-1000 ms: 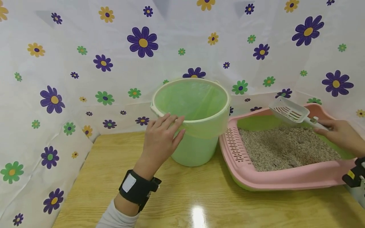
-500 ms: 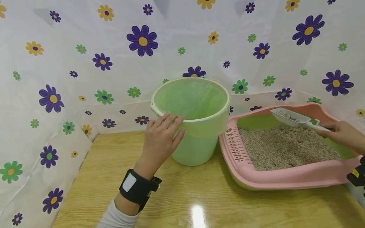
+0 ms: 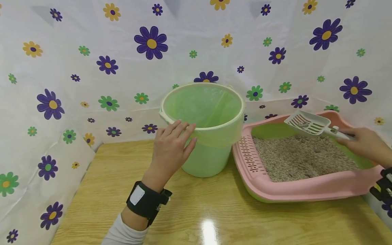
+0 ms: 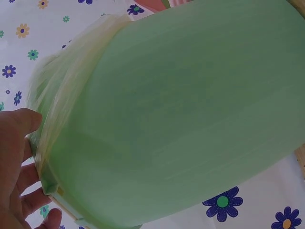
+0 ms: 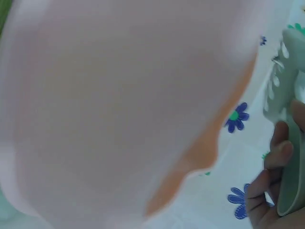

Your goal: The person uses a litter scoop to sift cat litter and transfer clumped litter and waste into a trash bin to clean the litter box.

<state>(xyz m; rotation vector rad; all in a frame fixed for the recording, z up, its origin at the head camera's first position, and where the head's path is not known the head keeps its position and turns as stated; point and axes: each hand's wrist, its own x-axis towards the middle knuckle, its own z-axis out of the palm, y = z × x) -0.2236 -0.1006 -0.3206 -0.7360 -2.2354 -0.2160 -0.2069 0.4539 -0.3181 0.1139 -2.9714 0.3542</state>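
My left hand (image 3: 171,146) grips the near left rim of a pale green trash can (image 3: 205,163), fingers over the edge and thumb outside. A thin yellowish bag (image 3: 217,136) lines the can and folds over its rim. Above the litter, my right hand (image 3: 365,144) holds a pale grey slotted litter scoop (image 3: 312,123) by its handle; a few clumps lie in its bowl. The fingers curl round the handle in the right wrist view, where the scoop (image 5: 288,176) is partly cut off. Under the scoop, the pink litter box (image 3: 306,191) holds grey-brown cat litter (image 3: 300,160).
Both containers stand side by side on a wooden table (image 3: 122,197), the litter box on the right. Flower-printed white sheeting (image 3: 122,81) rises close behind them and along the left side. The box's pink wall (image 5: 119,105) fills much of the right wrist view.
The scoop dipped and levelled, then rose slightly and tipped so its slots face me again. Clumps shift within its bowl. The left hand stays on the can; the head view has shifted slightly.
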